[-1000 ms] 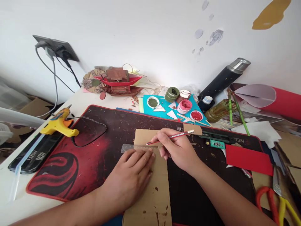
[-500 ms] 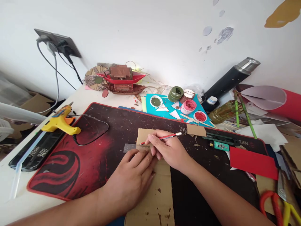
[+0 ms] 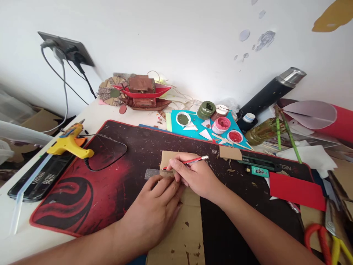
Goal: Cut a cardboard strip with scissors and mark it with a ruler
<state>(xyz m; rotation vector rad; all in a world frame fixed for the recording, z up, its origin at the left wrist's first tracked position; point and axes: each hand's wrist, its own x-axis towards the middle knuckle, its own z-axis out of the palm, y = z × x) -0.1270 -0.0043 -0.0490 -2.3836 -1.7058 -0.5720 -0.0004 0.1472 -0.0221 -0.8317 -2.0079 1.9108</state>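
A long piece of brown cardboard [image 3: 183, 224] lies on the dark desk mat. Across its upper part rests a clear ruler [image 3: 151, 173], its left end showing past the cardboard. My left hand [image 3: 158, 206] presses down on the ruler and cardboard, fingers bent and close together. In my right hand [image 3: 193, 175] is a red and black pencil [image 3: 194, 160], pinched between thumb and fingers, its tip on the cardboard just above the ruler's edge. My two hands touch at the fingertips.
Left stands a yellow glue gun [image 3: 70, 141] with its cord. Model boats [image 3: 142, 92] are at the back, near open paint jars [image 3: 206, 110]. To the right are a black flask [image 3: 261, 95], red card [image 3: 298, 191], a green cutter [image 3: 259, 163] and scissors [image 3: 329, 224].
My right hand and the pencil have moved slightly left along the ruler. My left hand stays in place.
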